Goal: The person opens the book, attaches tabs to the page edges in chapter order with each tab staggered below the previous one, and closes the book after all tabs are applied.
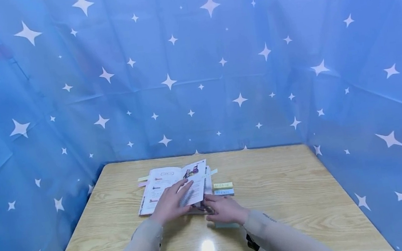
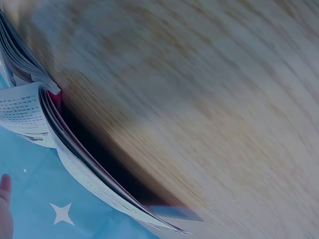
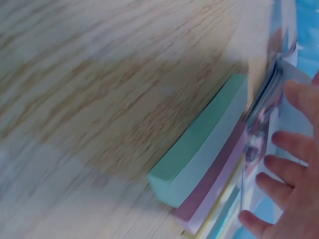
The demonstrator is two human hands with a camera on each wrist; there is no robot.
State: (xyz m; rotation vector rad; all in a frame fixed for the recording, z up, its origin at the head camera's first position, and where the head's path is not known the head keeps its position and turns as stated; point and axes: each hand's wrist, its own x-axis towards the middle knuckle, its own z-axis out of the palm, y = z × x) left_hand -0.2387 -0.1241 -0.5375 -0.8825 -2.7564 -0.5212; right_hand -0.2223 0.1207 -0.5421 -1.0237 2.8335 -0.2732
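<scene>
An open book (image 1: 160, 189) with printed text lies on the wooden table, one illustrated page (image 1: 200, 171) tilted up at its right half. My left hand (image 1: 172, 201) reaches over the book, fingers extended against this page. At the book's lower right corner is my right hand (image 1: 227, 209), its fingers loosely spread over the edge. In the right wrist view those fingers (image 3: 284, 169) are apart beside the pages. Sticky-note pads lie right by the book: green (image 3: 199, 134), purple (image 3: 214, 172), yellow (image 1: 222, 185) and blue (image 1: 224, 192). The left wrist view catches the bowed pages (image 2: 89, 174) from below.
Pale sticky tabs (image 1: 142, 178) stick out from the book's left edge, and another tab (image 1: 213, 172) from its right. Blue curtains (image 1: 194, 67) with white stars surround the wooden table (image 1: 285, 199) at the back and sides.
</scene>
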